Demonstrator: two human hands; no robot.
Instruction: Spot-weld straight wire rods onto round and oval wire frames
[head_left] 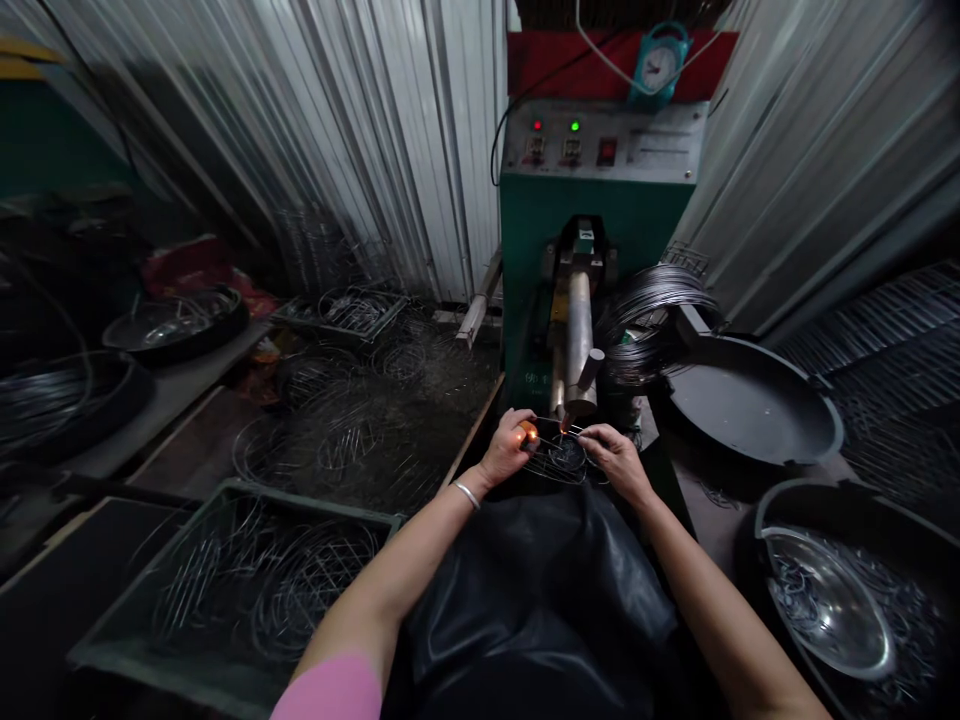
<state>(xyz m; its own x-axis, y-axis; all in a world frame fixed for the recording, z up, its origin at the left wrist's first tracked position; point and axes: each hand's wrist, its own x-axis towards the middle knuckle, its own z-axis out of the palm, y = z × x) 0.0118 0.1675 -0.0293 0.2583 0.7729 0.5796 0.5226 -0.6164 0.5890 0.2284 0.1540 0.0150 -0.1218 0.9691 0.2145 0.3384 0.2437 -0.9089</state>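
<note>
My left hand (508, 448) is closed on the left side of a round wire grid (553, 468). Bright orange glowing spots show at its fingertips, where an orange patch may be a finger cover. A silver bracelet (466, 494) circles that wrist. My right hand (616, 464) pinches the grid's right side with thumb and fingers. The grid lies under the electrode tip of a spot welder (589, 210), where a small orange spark glows. The welder's thick metal arm (580, 330) reaches down between my hands. Fine wires in the grid are hard to make out.
A coil of wire (660, 310) hangs right of the welder. Black pans (757, 400) and a metal bowl (832, 605) of small wire parts stand at right. At left, a green crate (232, 655) holds wire grids. A black apron (540, 600) covers my lap.
</note>
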